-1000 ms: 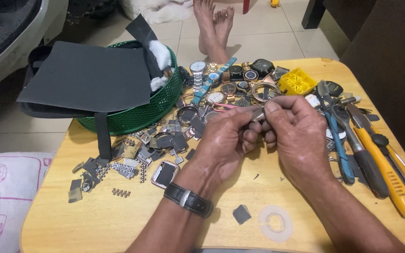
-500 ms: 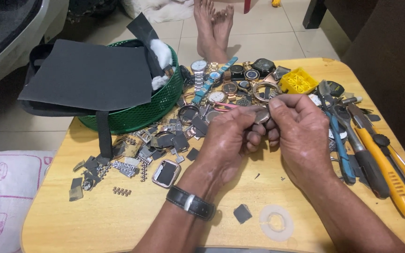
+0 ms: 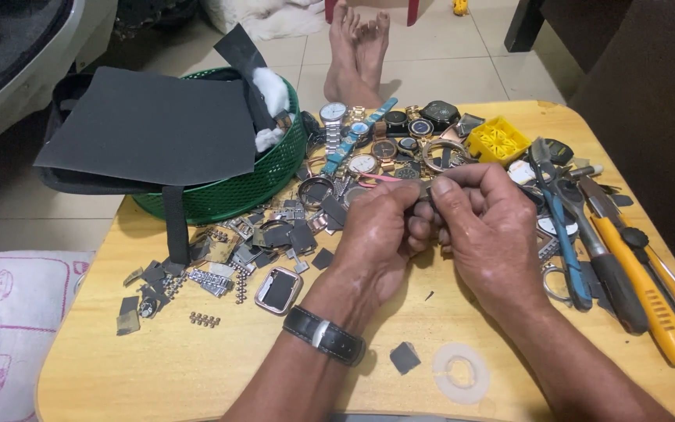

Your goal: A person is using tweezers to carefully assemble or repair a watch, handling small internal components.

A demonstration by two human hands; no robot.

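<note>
Pale tiled floor surrounds the rounded light-wood surface [image 3: 197, 367], which is crowded with watch parts. At the centre, the left hand [image 3: 380, 234] and the right hand [image 3: 490, 230] meet, thumbs and forefingers pinched together on a small dark metal watch piece [image 3: 425, 190]; only a sliver of it shows between the fingertips, so its exact shape cannot be told. Both sets of fingers are clenched on it, holding it just above the surface, at about 12 o'clock from the knuckles.

Against half a second ago and a second ago, little has changed: the hands sit in nearly the same spot and the grip looks the same, so the working of the small piece appears to be going on without a break.

A black strap wristwatch [image 3: 326, 336] sits on the left wrist. At 9 o'clock from the hands lies a rose-gold rectangular watch case [image 3: 278, 290] among grey metal bracelet links [image 3: 212, 281]. At 10 o'clock stands a green plastic basket [image 3: 228, 195] under a dark grey sheet [image 3: 150, 129]. At 12 o'clock lie several round watch faces [image 3: 376, 148] and a yellow plastic holder [image 3: 497, 141]. At 3 o'clock lie blue-handled pliers [image 3: 560, 227] and a yellow-handled utility knife [image 3: 650, 305]. At 5 o'clock rests a clear plastic ring [image 3: 460, 372], near a small dark square scrap [image 3: 405, 357]. Bare feet [image 3: 357, 47] of another person show on the floor beyond the far edge.
</note>
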